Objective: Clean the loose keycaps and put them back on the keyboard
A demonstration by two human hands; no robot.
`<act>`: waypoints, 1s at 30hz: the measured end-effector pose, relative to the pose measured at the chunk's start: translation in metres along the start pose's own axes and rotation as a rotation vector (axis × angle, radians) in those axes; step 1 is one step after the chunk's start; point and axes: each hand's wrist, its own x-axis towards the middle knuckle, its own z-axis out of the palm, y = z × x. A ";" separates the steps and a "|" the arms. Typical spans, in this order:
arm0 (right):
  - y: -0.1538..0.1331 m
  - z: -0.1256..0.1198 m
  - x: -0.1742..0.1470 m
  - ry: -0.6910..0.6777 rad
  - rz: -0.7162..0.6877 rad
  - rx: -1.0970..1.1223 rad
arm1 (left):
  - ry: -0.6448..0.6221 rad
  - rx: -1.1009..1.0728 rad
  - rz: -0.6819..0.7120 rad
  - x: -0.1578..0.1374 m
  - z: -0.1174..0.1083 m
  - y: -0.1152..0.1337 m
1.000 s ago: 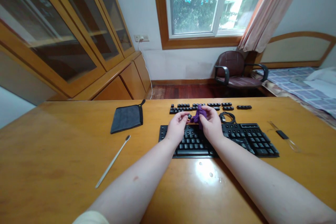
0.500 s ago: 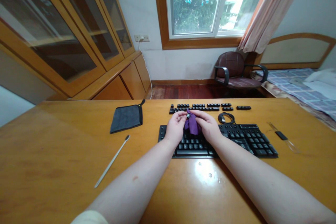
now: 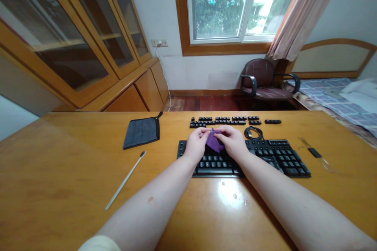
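Purple cloth (image 3: 215, 142) shifts near-left; left hand (image 3: 196, 143) and right hand (image 3: 233, 141) pinch it; keycaps (image 3: 241, 122) off, in far rows; keyboard (image 3: 279, 142) keeps near keys (image 3: 215, 171)

L hand (image 3: 196, 143) & R hand (image 3: 232, 140) v. close tog., fingers (image 3: 205, 135) pinched, forearms (image 3: 165, 190) angled inward.

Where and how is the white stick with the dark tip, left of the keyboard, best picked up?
Probably grip the white stick at mid-length, the left hand, once free, coming from above and pinching across its width: it lies flat, long and thin, with the dark tip at the far end.
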 end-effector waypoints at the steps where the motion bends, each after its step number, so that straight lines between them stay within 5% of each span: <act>1: 0.000 0.000 0.000 0.001 0.007 0.000 | 0.004 0.001 0.001 0.000 0.000 0.000; 8: -0.001 0.002 -0.001 -0.062 0.000 -0.026 | 0.013 -0.003 -0.009 0.001 -0.001 -0.003; 20: -0.002 0.003 -0.003 0.088 -0.036 -0.078 | -0.072 0.057 0.069 0.001 0.000 -0.002; 30: 0.000 0.004 -0.005 -0.018 -0.073 -0.140 | 0.085 -0.141 0.052 0.005 -0.001 -0.004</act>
